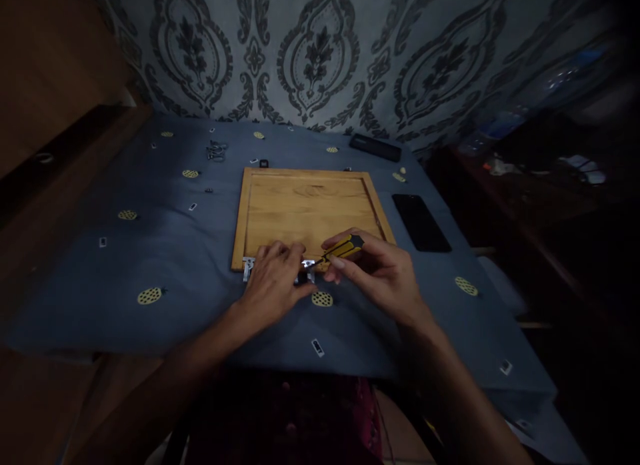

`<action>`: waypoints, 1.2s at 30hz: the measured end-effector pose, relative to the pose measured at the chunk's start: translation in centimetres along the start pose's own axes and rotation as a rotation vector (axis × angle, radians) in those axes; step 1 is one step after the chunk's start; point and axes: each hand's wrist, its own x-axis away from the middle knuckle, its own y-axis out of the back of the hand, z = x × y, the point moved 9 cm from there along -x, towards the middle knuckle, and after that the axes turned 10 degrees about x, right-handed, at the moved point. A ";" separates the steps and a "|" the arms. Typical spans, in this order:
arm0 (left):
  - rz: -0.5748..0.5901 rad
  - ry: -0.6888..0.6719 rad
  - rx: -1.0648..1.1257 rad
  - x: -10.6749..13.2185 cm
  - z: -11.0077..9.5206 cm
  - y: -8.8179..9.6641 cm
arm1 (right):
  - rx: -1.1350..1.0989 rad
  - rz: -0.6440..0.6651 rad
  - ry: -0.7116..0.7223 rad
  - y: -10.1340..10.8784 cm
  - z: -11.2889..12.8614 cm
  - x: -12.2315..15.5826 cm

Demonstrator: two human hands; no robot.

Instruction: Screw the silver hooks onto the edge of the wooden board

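Observation:
A wooden panel (pixel 310 215) with a raised frame lies flat on the cloth-covered table. At its front edge sits a shiny metal bracket (pixel 247 268), partly covered by my left hand (pixel 275 271). The fingers of that hand bend over the panel's edge and hold the bracket against it, with the thumb pointing right. My right hand (pixel 383 275) is closed around a yellow and black screwdriver (pixel 345 248). Its shaft slants down to the left, and the tip is at the right part of the bracket. Whether the tip sits in a screw is too small to tell.
The blue tablecloth (pixel 165 245) has a pineapple print. Right of the panel lies a black phone (pixel 421 223), with a dark oblong case (pixel 375 147) behind. Small metal parts (pixel 217 151) lie at the back left. A patterned wall (pixel 320 58) stands behind the table.

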 end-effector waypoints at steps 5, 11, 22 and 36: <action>-0.003 -0.002 -0.019 0.1 -0.1 0.1 | 0.025 -0.122 -0.015 0.7 -0.2 -0.4; -0.004 -0.005 -0.021 0.1 -0.1 0.1 | -0.032 -0.076 -0.015 0.1 -0.2 -0.4; 0.001 -0.012 -0.044 0.1 -0.3 0.2 | 0.056 -0.085 0.009 0.2 0.4 -0.8; -0.013 0.009 -0.029 0.1 0.0 0.3 | 0.030 -0.046 0.008 -0.2 0.2 -1.1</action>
